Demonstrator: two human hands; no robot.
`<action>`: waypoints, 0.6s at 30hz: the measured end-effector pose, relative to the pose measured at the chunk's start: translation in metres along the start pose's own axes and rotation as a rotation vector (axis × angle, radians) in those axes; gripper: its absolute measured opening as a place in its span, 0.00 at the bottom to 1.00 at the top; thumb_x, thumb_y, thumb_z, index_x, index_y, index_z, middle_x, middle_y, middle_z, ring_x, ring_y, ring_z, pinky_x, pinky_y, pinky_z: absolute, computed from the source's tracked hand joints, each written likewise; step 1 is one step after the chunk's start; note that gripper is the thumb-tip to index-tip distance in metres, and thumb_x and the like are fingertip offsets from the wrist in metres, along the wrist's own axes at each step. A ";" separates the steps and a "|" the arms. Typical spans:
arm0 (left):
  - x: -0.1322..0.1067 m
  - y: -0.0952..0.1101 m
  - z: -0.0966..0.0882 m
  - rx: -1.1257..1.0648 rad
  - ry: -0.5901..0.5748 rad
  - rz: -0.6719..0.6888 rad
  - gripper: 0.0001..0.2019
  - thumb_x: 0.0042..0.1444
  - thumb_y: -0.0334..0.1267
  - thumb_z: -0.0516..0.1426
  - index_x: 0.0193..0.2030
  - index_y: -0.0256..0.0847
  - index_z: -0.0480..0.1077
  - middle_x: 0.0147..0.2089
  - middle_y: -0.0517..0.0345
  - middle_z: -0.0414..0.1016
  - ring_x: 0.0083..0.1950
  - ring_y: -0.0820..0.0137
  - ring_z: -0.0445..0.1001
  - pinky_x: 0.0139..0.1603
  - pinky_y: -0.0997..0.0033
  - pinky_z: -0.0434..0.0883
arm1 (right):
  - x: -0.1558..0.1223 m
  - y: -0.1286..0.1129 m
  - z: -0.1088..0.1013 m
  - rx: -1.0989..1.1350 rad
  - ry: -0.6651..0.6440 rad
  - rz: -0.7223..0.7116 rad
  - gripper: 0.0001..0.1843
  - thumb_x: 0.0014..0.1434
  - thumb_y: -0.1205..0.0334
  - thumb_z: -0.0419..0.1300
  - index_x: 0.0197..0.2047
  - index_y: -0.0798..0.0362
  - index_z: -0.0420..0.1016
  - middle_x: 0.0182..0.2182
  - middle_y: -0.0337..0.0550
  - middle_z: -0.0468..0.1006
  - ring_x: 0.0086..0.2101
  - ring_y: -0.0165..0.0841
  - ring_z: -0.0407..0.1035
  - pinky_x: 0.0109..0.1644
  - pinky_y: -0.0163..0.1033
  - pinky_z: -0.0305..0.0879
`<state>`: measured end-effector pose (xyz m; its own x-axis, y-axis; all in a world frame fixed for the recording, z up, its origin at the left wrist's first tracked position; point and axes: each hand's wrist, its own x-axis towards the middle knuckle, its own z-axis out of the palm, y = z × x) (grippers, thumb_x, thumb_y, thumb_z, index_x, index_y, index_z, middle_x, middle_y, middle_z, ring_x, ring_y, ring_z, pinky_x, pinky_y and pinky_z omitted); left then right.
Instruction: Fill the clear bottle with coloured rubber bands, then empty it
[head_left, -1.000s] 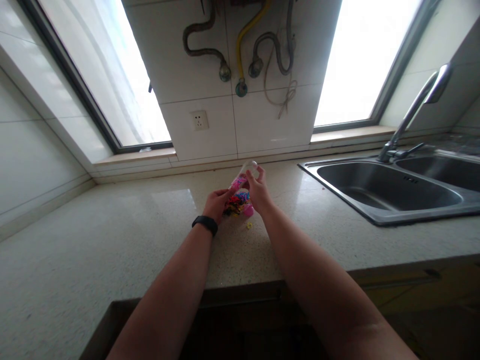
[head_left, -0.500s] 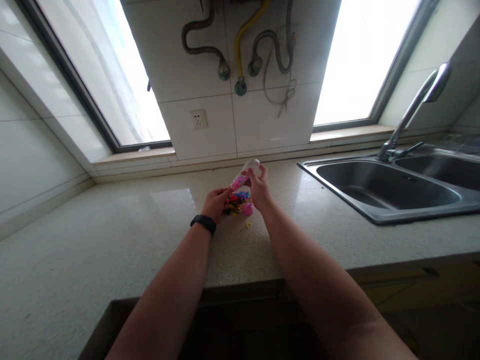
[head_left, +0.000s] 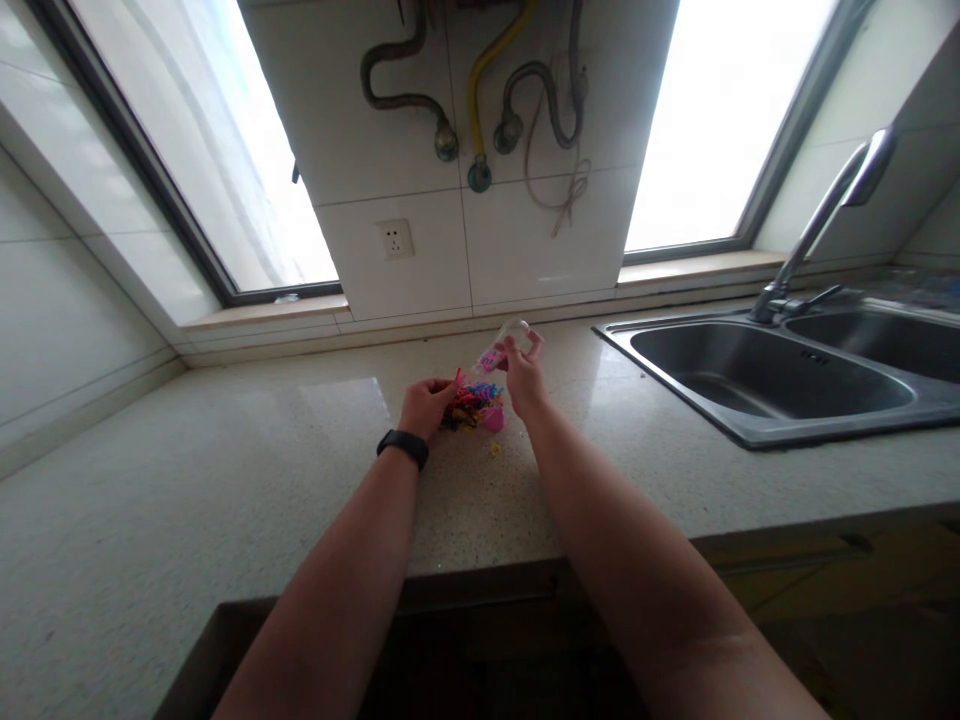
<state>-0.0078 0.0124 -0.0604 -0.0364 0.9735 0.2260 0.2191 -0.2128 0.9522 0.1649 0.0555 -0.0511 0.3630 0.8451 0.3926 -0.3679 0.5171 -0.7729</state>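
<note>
My right hand (head_left: 525,375) is closed round a small clear bottle (head_left: 504,343), tilted mouth-down to the left, with pink bits inside it. Below its mouth a heap of small colourful pieces (head_left: 472,405) lies on the speckled countertop (head_left: 225,470). A pink lid (head_left: 493,419) rests at the heap's right edge. My left hand (head_left: 426,405), with a black band on the wrist, sits at the left of the heap, fingers curled and pinching at the pieces. One stray yellow bit (head_left: 496,450) lies just in front of the heap.
A steel double sink (head_left: 780,375) with a tall tap (head_left: 825,215) is set in the counter at the right. Hoses and pipes (head_left: 480,90) hang on the tiled wall above a socket (head_left: 394,239). Windows stand on both sides. The counter's front edge (head_left: 480,570) is near me.
My right hand has raised the bottle and tipped it further, moving it slightly right. More pieces lie spread in the heap. My left hand has stayed at the heap's left side.
</note>
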 end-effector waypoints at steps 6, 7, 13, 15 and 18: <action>0.000 -0.001 -0.006 0.221 0.035 0.073 0.15 0.47 0.47 0.65 0.33 0.35 0.80 0.27 0.52 0.78 0.28 0.69 0.72 0.29 0.73 0.66 | -0.005 -0.004 0.004 -0.085 -0.102 -0.157 0.27 0.60 0.48 0.61 0.57 0.44 0.54 0.27 0.31 0.72 0.24 0.29 0.68 0.31 0.36 0.67; 0.000 -0.002 -0.006 0.248 0.032 0.081 0.15 0.47 0.47 0.65 0.34 0.35 0.80 0.27 0.52 0.77 0.28 0.70 0.72 0.28 0.73 0.65 | -0.007 -0.006 0.005 -0.104 -0.136 -0.182 0.27 0.60 0.49 0.61 0.58 0.43 0.54 0.27 0.31 0.72 0.25 0.29 0.67 0.31 0.36 0.67; 0.002 -0.009 -0.006 0.290 0.016 0.071 0.13 0.47 0.45 0.65 0.36 0.38 0.80 0.26 0.53 0.76 0.26 0.71 0.70 0.27 0.74 0.63 | -0.015 -0.015 0.009 -0.198 -0.250 -0.224 0.30 0.59 0.52 0.62 0.61 0.40 0.56 0.34 0.35 0.75 0.29 0.30 0.69 0.34 0.38 0.68; 0.002 -0.009 -0.006 0.286 0.013 0.072 0.12 0.47 0.43 0.65 0.36 0.38 0.81 0.27 0.53 0.77 0.26 0.71 0.70 0.28 0.73 0.64 | -0.017 -0.017 0.009 -0.217 -0.257 -0.236 0.30 0.58 0.54 0.63 0.61 0.40 0.57 0.36 0.35 0.76 0.30 0.30 0.68 0.37 0.39 0.69; 0.002 -0.009 -0.006 0.316 0.006 0.095 0.12 0.48 0.43 0.64 0.36 0.38 0.81 0.28 0.52 0.78 0.27 0.70 0.71 0.29 0.73 0.65 | -0.019 -0.021 0.009 -0.252 -0.249 -0.260 0.31 0.57 0.55 0.63 0.61 0.40 0.58 0.40 0.38 0.76 0.31 0.30 0.67 0.39 0.39 0.68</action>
<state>-0.0154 0.0154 -0.0673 -0.0072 0.9497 0.3132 0.5138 -0.2651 0.8159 0.1582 0.0302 -0.0382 0.1870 0.7141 0.6746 -0.0602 0.6938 -0.7177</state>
